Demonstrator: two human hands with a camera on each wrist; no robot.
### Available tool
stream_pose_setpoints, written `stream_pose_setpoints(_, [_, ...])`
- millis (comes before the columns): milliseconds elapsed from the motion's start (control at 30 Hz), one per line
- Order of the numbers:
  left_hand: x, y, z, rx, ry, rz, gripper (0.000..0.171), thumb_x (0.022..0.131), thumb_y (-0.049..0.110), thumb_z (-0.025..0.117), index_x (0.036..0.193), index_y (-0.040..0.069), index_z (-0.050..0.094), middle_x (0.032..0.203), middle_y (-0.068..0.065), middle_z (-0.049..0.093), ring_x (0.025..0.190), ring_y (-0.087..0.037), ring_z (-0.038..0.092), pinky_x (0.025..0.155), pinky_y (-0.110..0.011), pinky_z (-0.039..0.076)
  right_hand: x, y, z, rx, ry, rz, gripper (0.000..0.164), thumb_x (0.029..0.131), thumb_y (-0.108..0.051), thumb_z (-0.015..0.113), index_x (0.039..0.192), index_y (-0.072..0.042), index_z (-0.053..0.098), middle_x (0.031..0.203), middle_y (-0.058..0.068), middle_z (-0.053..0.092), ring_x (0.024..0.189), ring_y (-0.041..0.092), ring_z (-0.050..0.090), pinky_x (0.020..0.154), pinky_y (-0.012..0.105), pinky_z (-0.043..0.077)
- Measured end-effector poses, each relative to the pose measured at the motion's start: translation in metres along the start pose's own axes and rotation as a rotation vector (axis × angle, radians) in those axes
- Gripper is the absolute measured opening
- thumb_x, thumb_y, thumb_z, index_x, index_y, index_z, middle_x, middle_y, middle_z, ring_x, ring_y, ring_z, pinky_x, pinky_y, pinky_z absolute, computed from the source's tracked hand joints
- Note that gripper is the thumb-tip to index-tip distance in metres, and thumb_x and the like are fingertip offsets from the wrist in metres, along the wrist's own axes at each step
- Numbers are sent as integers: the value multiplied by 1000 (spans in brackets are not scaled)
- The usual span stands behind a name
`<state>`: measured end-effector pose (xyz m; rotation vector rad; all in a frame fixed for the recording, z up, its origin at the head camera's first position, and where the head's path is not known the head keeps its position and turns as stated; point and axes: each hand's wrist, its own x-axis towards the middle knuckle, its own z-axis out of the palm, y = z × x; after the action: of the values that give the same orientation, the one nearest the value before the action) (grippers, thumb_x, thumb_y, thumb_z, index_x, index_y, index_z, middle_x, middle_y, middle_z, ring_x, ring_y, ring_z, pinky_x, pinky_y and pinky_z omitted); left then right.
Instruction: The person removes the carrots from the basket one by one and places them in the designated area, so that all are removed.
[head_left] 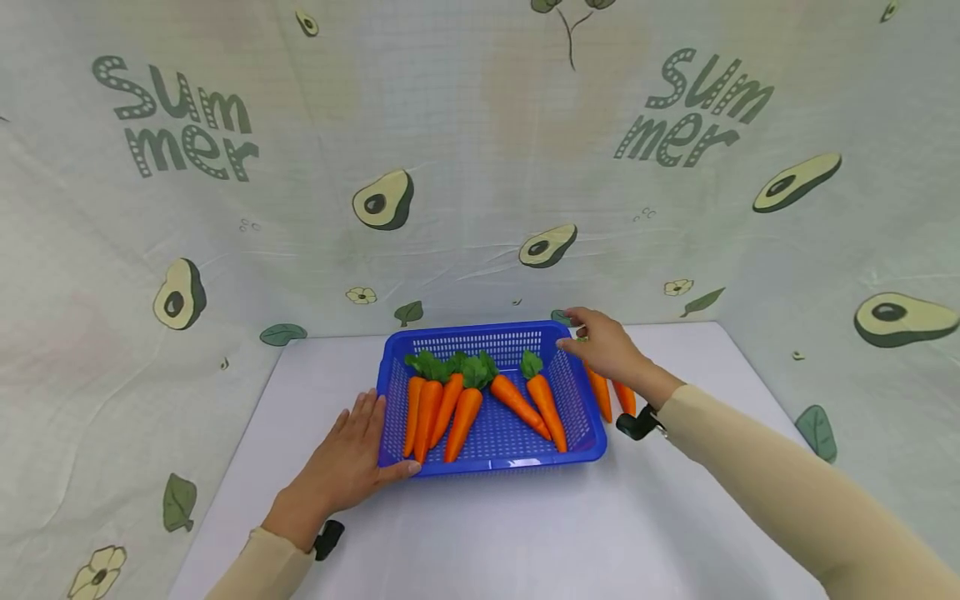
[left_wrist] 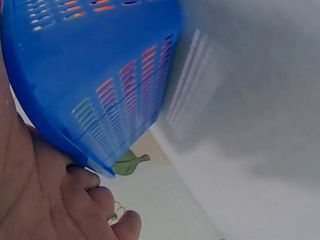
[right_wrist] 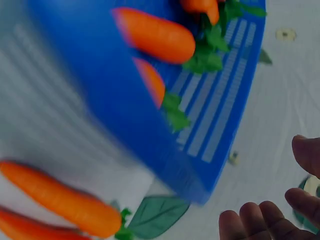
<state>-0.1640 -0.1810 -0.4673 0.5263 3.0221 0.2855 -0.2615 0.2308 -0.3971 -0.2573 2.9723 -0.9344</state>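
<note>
A blue plastic basket [head_left: 510,463] with slotted walls stands on the table, with several orange carrots [head_left: 463,421] inside, their green tops toward the back. My left hand [head_left: 341,467] rests along the basket's left rim, fingers extended and thumb at the front rim. In the left wrist view its fingers [left_wrist: 102,200] lie by the rim. Over the back right corner hovers my right hand [head_left: 609,346], fingers spread and holding nothing. Two carrots lie on the table outside the basket's right wall, one [right_wrist: 65,197] beside the other [right_wrist: 30,227]; my right hand partly hides them in the head view.
The white table [head_left: 525,533] extends in front of the basket and to both sides. Behind it hangs a pale cloth [head_left: 465,108] printed with avocados, leaves and lettering, which also covers the sides.
</note>
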Motion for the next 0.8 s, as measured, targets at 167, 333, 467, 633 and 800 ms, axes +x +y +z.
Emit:
stream_pose_setpoints(167, [0,0,0,-20,-19,-10,123,75,89,41,156,0,12,163,-20,10,151,-38,12,119,-58,18,5,-26,17,-3,-112,-82,57,91,-28,69,141,-10,50,134,20,59,117,36,60,92,51,53])
stream_pose_setpoints(333, [0,1,-1,-44,-19,-19,124,75,89,41,156,1,11,163,-19,10,151,-37,12,119,-57,19,14,-39,38,4,-228,-104,58,90,-27,70,142,-14,49,135,17,58,118,34,60,90,44,55])
stream_pose_setpoints(467, [-1,3,0,-67,-21,-22,122,76,85,47,156,1,10,164,-19,10,151,-37,12,119,-57,19,20,-42,51,32,-287,-67,58,88,-25,72,142,-19,51,134,17,57,107,28,62,82,37,55])
stream_pose_setpoints(633, [-3,3,2,-55,-25,-22,120,77,84,48,156,2,9,164,-18,8,151,-36,12,119,-56,21,27,-42,65,136,-386,-31,60,87,-13,72,142,-21,50,139,20,52,108,28,61,86,38,55])
stream_pose_setpoints(800, [-4,2,0,-53,-20,-22,122,76,87,45,156,3,9,164,-18,9,151,-36,13,119,-56,22,32,-37,73,262,-487,37,66,86,-2,69,146,-19,46,145,22,45,120,39,55,94,46,53])
